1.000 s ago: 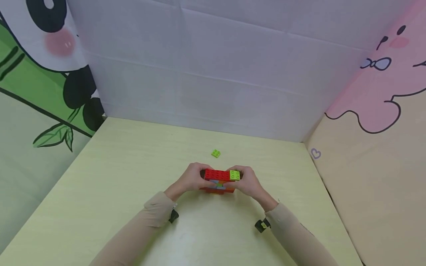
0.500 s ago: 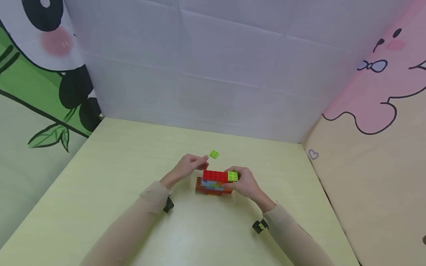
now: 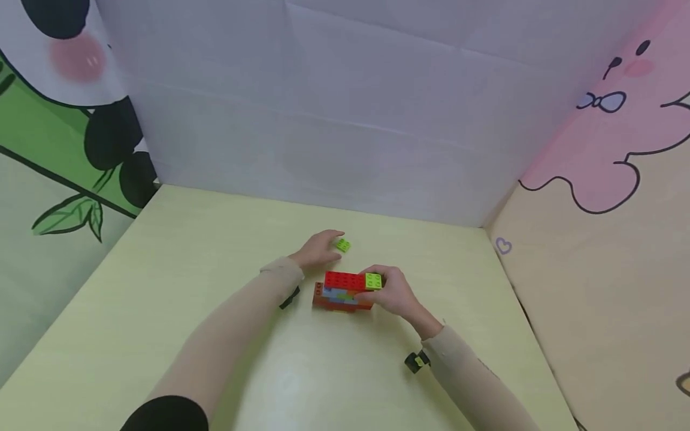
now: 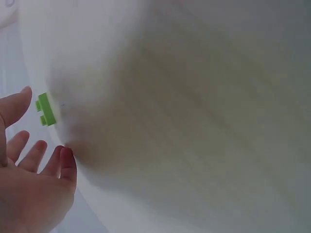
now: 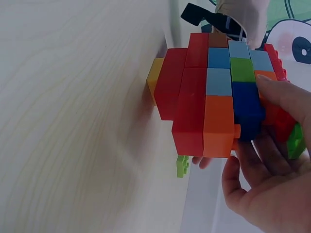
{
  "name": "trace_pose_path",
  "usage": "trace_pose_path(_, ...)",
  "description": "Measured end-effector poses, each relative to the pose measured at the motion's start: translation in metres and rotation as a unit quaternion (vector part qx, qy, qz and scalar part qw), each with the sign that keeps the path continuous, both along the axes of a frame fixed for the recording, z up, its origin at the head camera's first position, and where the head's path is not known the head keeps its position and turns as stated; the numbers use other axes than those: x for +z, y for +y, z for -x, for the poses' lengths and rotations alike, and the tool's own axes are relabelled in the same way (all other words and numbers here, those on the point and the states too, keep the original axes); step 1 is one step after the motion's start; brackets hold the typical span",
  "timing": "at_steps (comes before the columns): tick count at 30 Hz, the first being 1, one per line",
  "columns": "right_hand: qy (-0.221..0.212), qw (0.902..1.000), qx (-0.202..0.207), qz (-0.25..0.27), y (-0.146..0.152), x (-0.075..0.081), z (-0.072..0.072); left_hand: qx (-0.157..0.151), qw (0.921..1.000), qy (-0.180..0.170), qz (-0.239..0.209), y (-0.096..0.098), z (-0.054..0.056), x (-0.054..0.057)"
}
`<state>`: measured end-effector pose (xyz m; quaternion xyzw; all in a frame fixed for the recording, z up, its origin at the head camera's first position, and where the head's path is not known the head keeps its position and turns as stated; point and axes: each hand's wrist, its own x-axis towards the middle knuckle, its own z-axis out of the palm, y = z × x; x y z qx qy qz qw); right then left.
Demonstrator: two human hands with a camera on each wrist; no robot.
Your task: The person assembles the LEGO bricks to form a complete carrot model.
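A lime-green 2x2 toy brick [image 3: 343, 245] lies studs up on the table. My left hand [image 3: 319, 248] reaches to it, thumb and fingers spread on either side. In the left wrist view the green brick [image 4: 47, 110] shows beyond the thumb, with a gap to my left hand [image 4: 39, 189]. My right hand [image 3: 395, 293] grips the right end of a multicoloured toy-brick build [image 3: 345, 281], topped by a long red brick and a lime one. From the right wrist, the brick build [image 5: 218, 97] shows red, orange, blue and green layers, with my right hand [image 5: 272, 194] around its side.
The pale wooden table [image 3: 215, 239] meets a white cloth wall [image 3: 366, 108] at the back. Cartoon-printed panels stand at both sides, a panda at left and a pink figure [image 3: 598, 143] at right. Dark wrist cameras sit under both sleeves.
My left hand has let go of the brick build and moved up and away to the lime brick, opening out. The right hand keeps its grip on the build.
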<state>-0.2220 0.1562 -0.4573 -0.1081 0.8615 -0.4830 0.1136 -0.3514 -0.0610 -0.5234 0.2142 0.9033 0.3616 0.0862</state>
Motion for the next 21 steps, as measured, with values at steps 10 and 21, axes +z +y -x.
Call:
trace_pose_path(10,0.005,1.0,0.001,0.002,-0.001,0.005,-0.002,-0.024,0.9953,0.057,0.074,0.009,0.002,-0.006)
trace_pose_path(21,0.006,0.9999,0.007,0.005,0.0,0.005,-0.001,-0.002,0.9987,0.05,-0.004,0.0,-0.005,-0.007)
